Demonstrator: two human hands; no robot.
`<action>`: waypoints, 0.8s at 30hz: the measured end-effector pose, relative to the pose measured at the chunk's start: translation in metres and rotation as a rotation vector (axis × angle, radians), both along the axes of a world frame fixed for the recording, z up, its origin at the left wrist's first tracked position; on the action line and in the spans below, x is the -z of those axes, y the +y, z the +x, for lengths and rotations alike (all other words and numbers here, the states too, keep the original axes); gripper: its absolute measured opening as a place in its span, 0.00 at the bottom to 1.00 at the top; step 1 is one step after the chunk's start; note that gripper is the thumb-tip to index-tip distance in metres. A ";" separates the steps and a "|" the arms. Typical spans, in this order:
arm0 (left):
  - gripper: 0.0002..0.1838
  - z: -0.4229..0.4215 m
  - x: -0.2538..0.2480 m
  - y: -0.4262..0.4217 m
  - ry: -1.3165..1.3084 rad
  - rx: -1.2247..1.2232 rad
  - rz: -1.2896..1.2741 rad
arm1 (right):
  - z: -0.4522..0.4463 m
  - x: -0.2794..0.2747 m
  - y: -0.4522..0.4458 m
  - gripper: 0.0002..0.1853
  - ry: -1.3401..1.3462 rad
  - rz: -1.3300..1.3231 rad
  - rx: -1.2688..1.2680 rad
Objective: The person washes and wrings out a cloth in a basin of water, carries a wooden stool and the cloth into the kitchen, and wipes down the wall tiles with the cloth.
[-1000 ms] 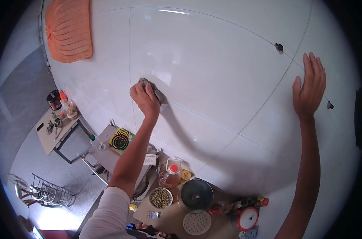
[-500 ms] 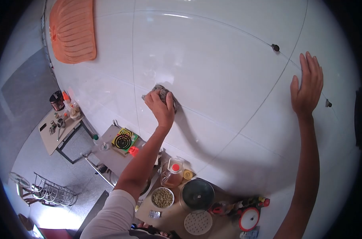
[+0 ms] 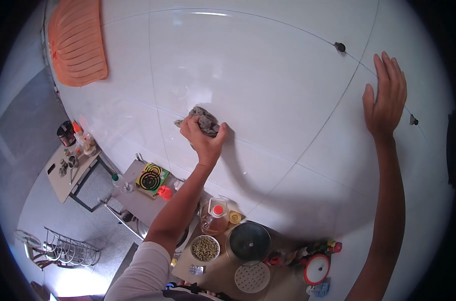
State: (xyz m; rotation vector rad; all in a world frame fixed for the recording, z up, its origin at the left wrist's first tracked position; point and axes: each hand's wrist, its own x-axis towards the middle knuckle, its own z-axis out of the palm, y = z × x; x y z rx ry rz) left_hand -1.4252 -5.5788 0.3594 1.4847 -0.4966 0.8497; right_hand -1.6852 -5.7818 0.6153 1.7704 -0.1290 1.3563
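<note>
A crumpled grey cloth (image 3: 204,120) is pressed against the white tiled wall (image 3: 258,85), left of the middle. My left hand (image 3: 203,138) grips it, fingers bent over its lower side and the thumb out to the right. Over at the right, my right hand (image 3: 385,100) lies flat on the wall with its fingers stretched upward and the thumb apart, holding nothing. Two small dark wall fittings are near it, one (image 3: 340,47) to its upper left and one (image 3: 414,121) to its right.
An orange ribbed cover (image 3: 78,45) hangs at the upper left. Below stand an oil jug (image 3: 214,218), a bowl of beans (image 3: 205,248), a glass lid (image 3: 249,243) and a perforated white disc (image 3: 252,277). A small table (image 3: 62,183) and a metal rack (image 3: 72,248) are at the left.
Since a second ago my left hand and the cloth have moved right along the wall, and the thumb has spread outward. My right hand has stayed flat on the wall. The view has shifted slightly.
</note>
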 end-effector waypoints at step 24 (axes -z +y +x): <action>0.41 -0.008 -0.007 0.003 0.064 0.051 -0.015 | 0.000 0.000 -0.001 0.31 -0.011 -0.006 0.022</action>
